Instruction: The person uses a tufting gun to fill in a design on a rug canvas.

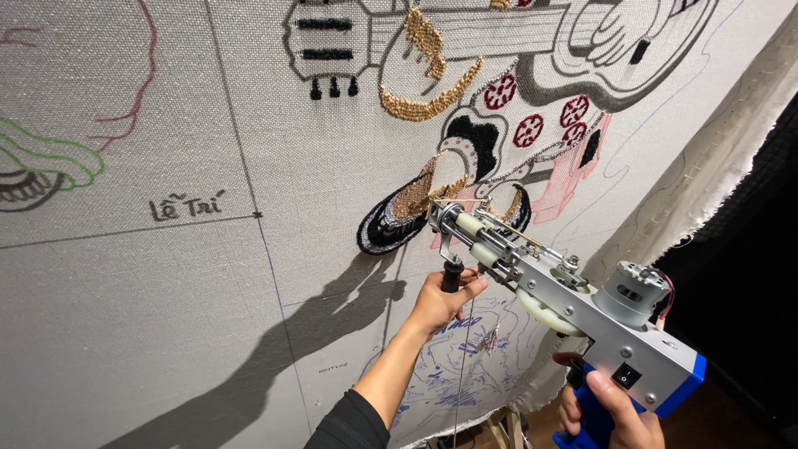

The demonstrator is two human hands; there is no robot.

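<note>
Left hand (440, 303) is wrapped around the black front handle (451, 274) of the tufting gun (557, 291), right hand (611, 411) gripping its blue rear grip (594, 416) at the near right. The gun's tip is pressed against the stretched grey cloth (166, 316), right beside a half-filled black, gold and pink yarn design (465, 183). Thin yarn strand (464, 366) hangs down below.

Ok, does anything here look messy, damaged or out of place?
Mostly tidy. The cloth's right edge hangs frayed and rumpled rather than taut. The pink patch looks sparse, cloth showing through. The tufting gun sits steady in the left hand and right hand.
</note>
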